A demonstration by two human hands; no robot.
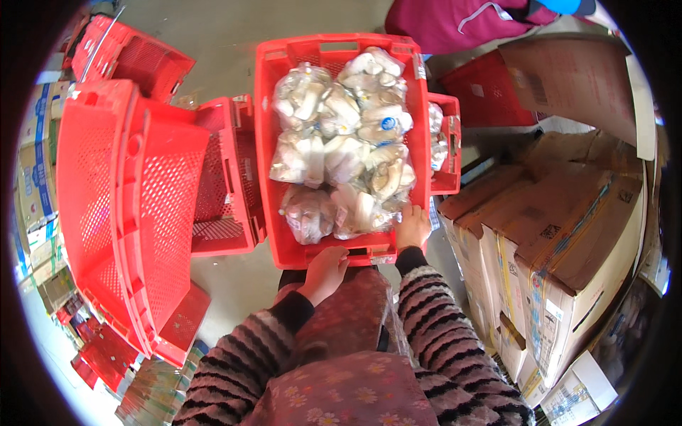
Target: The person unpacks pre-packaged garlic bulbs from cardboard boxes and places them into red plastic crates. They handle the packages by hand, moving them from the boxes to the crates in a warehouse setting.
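A red plastic crate [265,160] stands right before me. It holds several clear plastic bags of pale, thick-stemmed mushrooms [341,109], which look like king oyster mushrooms. My left hand [326,270] rests at the crate's front rim, its fingertips beside the handle slot. At the front right corner, my right hand [413,226] reaches over the rim and touches the edge of a bag [354,210]. Whether its fingers pinch that bag is hard to tell. One bag [307,213] sits in the front left corner, and another bears a blue mark.
Tall red crates [128,213] lean at left, with another crate [221,175] beside mine. A smaller red crate [453,144] with bags shows at right. Taped cardboard boxes [565,229] crowd the right side. A person in maroon clothing [458,24] is beyond the far right corner.
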